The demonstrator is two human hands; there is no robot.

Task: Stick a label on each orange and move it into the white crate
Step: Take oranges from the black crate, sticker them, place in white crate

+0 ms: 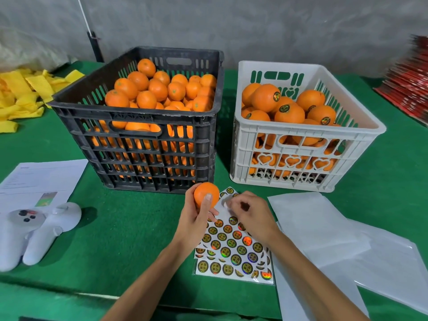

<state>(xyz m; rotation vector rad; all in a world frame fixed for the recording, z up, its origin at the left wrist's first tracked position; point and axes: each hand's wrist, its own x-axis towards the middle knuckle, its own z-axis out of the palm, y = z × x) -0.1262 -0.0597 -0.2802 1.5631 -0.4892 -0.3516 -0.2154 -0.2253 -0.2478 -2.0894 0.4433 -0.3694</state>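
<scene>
My left hand (pixel 196 218) grips a bare orange (pixel 205 193) just above the green table, in front of the black crate (pixel 139 144). That crate is heaped with unlabelled oranges (pixel 159 89). My right hand (pixel 250 214) hovers over the top of the sticker sheets (pixel 231 246), its fingertips curled and pinching at the sheet's upper edge; whether a label is between them I cannot tell. The white crate (pixel 301 158) to the right holds labelled oranges (pixel 289 112) with round gold stickers.
Two white game controllers (pixel 34 230) and a printed paper (pixel 41 179) lie at the left. Blank backing sheets (pixel 335 246) spread at the right. Yellow foam nets (pixel 23 93) pile at the back left, red packaging (pixel 410 89) at the back right.
</scene>
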